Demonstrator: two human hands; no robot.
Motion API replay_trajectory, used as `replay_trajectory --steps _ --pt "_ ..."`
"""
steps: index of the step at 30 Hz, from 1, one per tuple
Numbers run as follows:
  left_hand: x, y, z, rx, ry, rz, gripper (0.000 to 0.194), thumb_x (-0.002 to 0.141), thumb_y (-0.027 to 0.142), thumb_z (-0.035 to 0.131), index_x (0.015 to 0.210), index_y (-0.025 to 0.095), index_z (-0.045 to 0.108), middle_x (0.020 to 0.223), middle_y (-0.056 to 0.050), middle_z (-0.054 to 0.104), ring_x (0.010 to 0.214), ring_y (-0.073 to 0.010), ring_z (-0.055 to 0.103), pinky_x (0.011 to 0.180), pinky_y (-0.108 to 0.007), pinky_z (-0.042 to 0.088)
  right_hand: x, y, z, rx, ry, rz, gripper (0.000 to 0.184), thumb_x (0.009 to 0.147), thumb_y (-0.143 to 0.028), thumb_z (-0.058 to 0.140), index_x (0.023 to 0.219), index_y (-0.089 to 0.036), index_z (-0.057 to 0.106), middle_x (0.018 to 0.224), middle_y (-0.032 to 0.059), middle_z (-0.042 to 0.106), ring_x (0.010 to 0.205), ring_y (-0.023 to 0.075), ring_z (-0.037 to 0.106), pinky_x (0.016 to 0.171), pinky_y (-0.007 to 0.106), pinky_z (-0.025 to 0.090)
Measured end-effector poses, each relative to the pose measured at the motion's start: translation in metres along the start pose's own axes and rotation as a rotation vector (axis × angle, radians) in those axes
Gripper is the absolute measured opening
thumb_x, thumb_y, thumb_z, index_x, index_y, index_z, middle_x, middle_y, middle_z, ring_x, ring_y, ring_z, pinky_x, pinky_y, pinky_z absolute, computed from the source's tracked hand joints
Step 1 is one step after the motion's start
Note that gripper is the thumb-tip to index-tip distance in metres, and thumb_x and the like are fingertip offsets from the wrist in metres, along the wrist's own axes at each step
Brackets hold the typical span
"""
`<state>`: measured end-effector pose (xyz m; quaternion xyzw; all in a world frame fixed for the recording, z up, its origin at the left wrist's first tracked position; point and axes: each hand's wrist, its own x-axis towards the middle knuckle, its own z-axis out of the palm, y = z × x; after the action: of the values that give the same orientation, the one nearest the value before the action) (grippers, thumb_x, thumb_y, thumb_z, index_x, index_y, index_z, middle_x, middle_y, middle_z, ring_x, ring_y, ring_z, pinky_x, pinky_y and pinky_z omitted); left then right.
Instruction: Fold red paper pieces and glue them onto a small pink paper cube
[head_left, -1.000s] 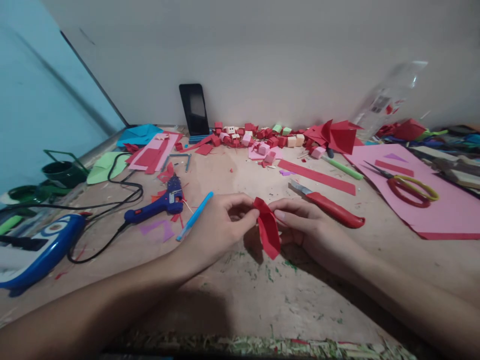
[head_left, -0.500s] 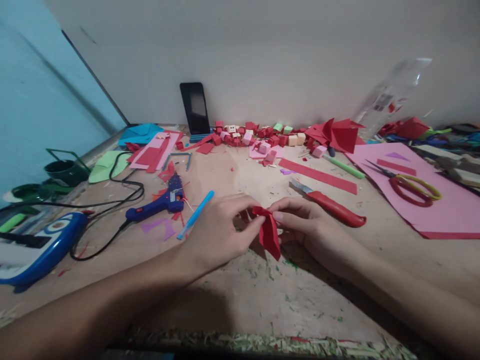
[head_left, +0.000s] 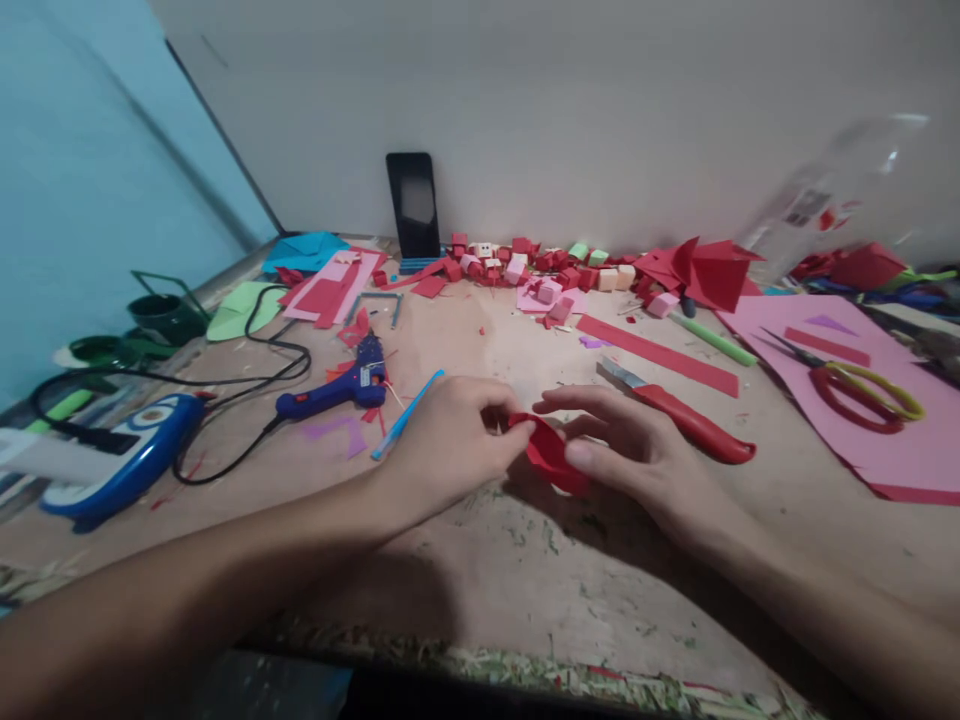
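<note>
A small piece of red paper (head_left: 553, 462), curved and folded, is held above the middle of the worktable (head_left: 510, 580). My left hand (head_left: 457, 430) is closed on its upper left corner, pinching it between thumb and fingers. On the paper's right side is my right hand (head_left: 637, 450), its fingers apart and its index finger stretched out above. The right thumb lies at the paper's edge; whether it presses on it I cannot tell. A blue stick (head_left: 407, 415) lies just behind my left hand, and a red-handled knife (head_left: 690, 420) lies beyond my right hand.
On the left are a blue glue gun (head_left: 337, 385) with a black cord and a blue-and-white device (head_left: 135, 460). A phone (head_left: 415, 205) leans on the wall beside many paper cubes (head_left: 525, 260). Scissors (head_left: 862, 385) lie on pink paper (head_left: 780, 320) at right, near a plastic bottle (head_left: 840, 190).
My right fingers have spread from their pinch on the red paper. The paper has turned, its lower end swinging right. The view has shifted, so the table's things appear further right.
</note>
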<state>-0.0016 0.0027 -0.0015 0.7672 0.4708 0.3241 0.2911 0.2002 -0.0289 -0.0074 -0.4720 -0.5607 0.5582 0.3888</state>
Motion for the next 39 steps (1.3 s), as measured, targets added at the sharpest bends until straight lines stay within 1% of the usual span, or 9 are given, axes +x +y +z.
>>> replay_trajectory --steps 3,6,10,14,16,21,27,33,39 --pt "0.001 0.002 0.000 0.000 0.006 -0.023 0.020 0.081 0.010 0.071 0.062 0.015 0.071 0.054 0.004 0.060 0.053 -0.0093 0.052 0.055 -0.023 0.037 -0.003 -0.001 0.005 -0.173 0.035 -0.036 0.039 0.083 -0.034 0.079 0.120 -0.026 0.073 0.105 0.0065 0.076 0.084 0.0221 0.073 0.062 0.030 0.060" --pt "0.000 0.004 -0.001 0.004 0.027 -0.004 0.023 0.081 0.010 0.070 0.058 0.015 0.068 0.051 0.005 0.057 0.051 -0.0088 0.049 0.056 -0.023 0.036 -0.002 0.001 0.010 -0.277 0.113 -0.105 0.030 0.085 -0.034 0.074 0.113 -0.024 0.075 0.112 0.0095 0.076 0.089 0.0244 0.073 0.062 0.032 0.061" --pt "-0.004 0.003 0.000 0.058 0.036 0.069 0.022 0.082 0.013 0.070 0.060 0.016 0.069 0.054 0.004 0.060 0.051 -0.0098 0.049 0.055 -0.024 0.035 0.004 0.005 0.012 -0.309 0.187 -0.091 0.023 0.087 -0.038 0.069 0.102 -0.023 0.077 0.104 0.0107 0.079 0.079 0.0250 0.074 0.057 0.033 0.057" --pt "-0.006 0.001 0.002 0.131 0.021 0.107 0.018 0.084 0.016 0.070 0.066 0.017 0.071 0.061 0.002 0.066 0.055 -0.0121 0.053 0.055 -0.025 0.036 0.006 0.005 0.014 -0.325 0.227 -0.089 0.020 0.090 -0.039 0.066 0.094 -0.024 0.079 0.099 0.0095 0.081 0.082 0.0268 0.075 0.066 0.037 0.059" --pt "-0.006 0.002 0.003 0.137 0.023 0.115 0.017 0.084 0.015 0.070 0.067 0.017 0.071 0.062 0.002 0.067 0.056 -0.0121 0.053 0.055 -0.025 0.037 0.005 0.003 0.015 -0.334 0.221 -0.088 0.020 0.091 -0.039 0.064 0.090 -0.025 0.079 0.098 0.0090 0.081 0.084 0.0272 0.075 0.069 0.037 0.059" --pt "-0.007 0.004 0.003 0.141 0.026 0.106 0.016 0.084 0.013 0.069 0.068 0.017 0.069 0.062 0.003 0.064 0.057 -0.0121 0.052 0.057 -0.026 0.036 0.005 0.003 0.017 -0.312 0.211 -0.049 0.022 0.091 -0.039 0.063 0.087 -0.024 0.078 0.095 0.0086 0.081 0.080 0.0247 0.073 0.066 0.035 0.056" --pt "-0.008 0.005 0.005 0.139 0.032 0.124 0.015 0.086 0.013 0.070 0.071 0.017 0.070 0.062 0.003 0.061 0.056 -0.0119 0.051 0.058 -0.027 0.037 0.007 0.004 0.016 -0.233 0.235 -0.041 0.016 0.082 -0.033 0.068 0.085 -0.022 0.079 0.091 0.0076 0.081 0.081 0.0234 0.073 0.072 0.034 0.058" --pt "-0.008 0.003 0.004 0.142 0.040 0.165 0.015 0.087 0.012 0.069 0.073 0.017 0.070 0.065 0.003 0.062 0.058 -0.0120 0.052 0.058 -0.026 0.037 0.007 0.002 0.014 -0.165 0.231 0.040 0.018 0.076 -0.032 0.074 0.087 -0.020 0.081 0.084 0.0069 0.080 0.072 0.0218 0.070 0.061 0.031 0.053" --pt "-0.008 0.003 0.004 0.166 0.061 0.232 0.013 0.088 0.014 0.068 0.075 0.016 0.070 0.067 0.002 0.065 0.060 -0.0122 0.055 0.060 -0.026 0.039 0.006 -0.005 0.014 -0.232 0.184 0.020 0.021 0.080 -0.035 0.068 0.067 -0.021 0.078 0.068 0.0056 0.074 0.062 0.0201 0.062 0.055 0.030 0.048"
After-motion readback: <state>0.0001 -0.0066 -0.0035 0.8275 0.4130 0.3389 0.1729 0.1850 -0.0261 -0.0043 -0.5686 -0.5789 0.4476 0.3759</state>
